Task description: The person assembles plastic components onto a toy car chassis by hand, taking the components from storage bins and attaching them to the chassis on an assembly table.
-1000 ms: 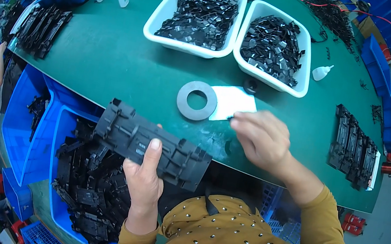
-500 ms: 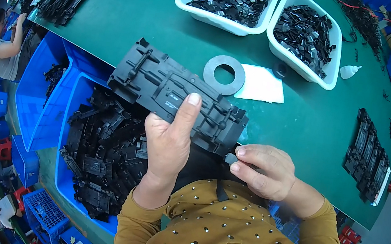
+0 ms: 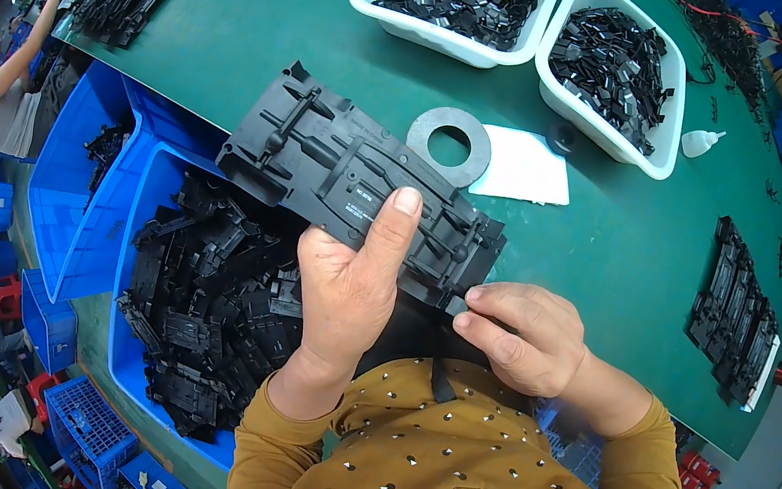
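My left hand (image 3: 350,284) grips a black moulded plastic chassis plate (image 3: 324,149) by its near long side, thumb lying across the top face. The plate is tilted above the table's front edge, with ridges and axle-like shapes facing up. At its near right corner, my right hand (image 3: 529,336) pinches a small dark plastic piece (image 3: 456,306) between thumb and fingertips. That piece meets the corner of the plate; whether it is seated there I cannot tell, as the fingertips partly cover it.
Two white tubs (image 3: 451,48) of small black parts stand at the back of the green table (image 3: 613,247). A grey ring (image 3: 419,137) lies beside white paper (image 3: 527,179). Stacked black plates (image 3: 735,311) lie right. A blue bin (image 3: 127,306) of plates stands left; a co-worker (image 3: 6,111) is farther left.
My right hand has brought the small piece in against the plate's corner. The plate has shifted slightly right in my left hand. The co-worker's arm now reaches up and forward.
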Demonstrator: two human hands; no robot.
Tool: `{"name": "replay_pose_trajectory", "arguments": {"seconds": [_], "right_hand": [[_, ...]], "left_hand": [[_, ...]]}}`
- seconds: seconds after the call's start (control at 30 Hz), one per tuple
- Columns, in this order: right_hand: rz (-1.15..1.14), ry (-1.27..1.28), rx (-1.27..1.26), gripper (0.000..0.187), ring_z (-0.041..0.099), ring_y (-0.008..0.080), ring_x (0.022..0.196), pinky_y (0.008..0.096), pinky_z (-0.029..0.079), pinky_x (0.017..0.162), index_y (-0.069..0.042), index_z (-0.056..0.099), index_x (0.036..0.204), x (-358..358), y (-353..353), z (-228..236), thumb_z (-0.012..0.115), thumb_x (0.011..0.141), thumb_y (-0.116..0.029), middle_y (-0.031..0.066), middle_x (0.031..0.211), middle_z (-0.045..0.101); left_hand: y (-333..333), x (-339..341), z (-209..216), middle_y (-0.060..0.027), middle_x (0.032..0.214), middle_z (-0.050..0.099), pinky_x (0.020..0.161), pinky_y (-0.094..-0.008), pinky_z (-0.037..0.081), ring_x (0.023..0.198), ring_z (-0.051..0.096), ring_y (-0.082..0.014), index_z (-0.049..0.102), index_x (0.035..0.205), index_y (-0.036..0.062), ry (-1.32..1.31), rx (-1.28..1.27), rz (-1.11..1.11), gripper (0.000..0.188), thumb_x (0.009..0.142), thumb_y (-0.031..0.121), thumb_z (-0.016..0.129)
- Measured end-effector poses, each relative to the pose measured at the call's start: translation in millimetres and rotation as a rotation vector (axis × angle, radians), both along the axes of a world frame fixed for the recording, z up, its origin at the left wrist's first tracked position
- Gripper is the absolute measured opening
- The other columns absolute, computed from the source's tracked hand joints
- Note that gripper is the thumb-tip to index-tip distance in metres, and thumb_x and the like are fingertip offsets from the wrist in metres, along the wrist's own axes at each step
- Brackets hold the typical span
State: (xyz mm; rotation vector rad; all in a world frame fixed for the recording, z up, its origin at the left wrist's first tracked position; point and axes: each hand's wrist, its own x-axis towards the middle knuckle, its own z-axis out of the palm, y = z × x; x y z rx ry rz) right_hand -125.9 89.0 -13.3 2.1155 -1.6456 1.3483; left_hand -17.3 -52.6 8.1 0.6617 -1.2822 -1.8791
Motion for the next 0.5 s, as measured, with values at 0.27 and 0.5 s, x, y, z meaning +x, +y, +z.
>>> {"name": "replay_pose_trajectory", "arguments": {"seconds": [0.27,0.5], "right_hand": [[0.001,0.035,0.037,0.024,0.065,0.0252,0.072,0.0319,0.056,0.062,0.004,0.065,0.092,-0.9,0.4,4.5,0.065,0.070,-0.004,0.0167,0.090,0.063],[-0.007,0.067,0.051,0.022,0.064,0.0247,0.071,0.0311,0.055,0.060,0.004,0.064,0.090,0.8,1.5,2.7,0.064,0.070,-0.005,0.0159,0.088,0.062]], "left_hand": [[1.8,-1.5,0.1,0.0021,0.082,0.061,0.064,-0.0183,0.042,0.073,0.052,-0.0021,0.063,0.091,-0.0013,0.013,-0.056,0.015,0.009,0.093,0.007,0.059],[5.6,-0.7,0.9,0.0009,0.085,0.062,0.066,-0.0188,0.044,0.076,0.053,-0.0027,0.063,0.093,-0.0019,0.011,-0.060,-0.007,0.010,0.093,0.007,0.059]]}}
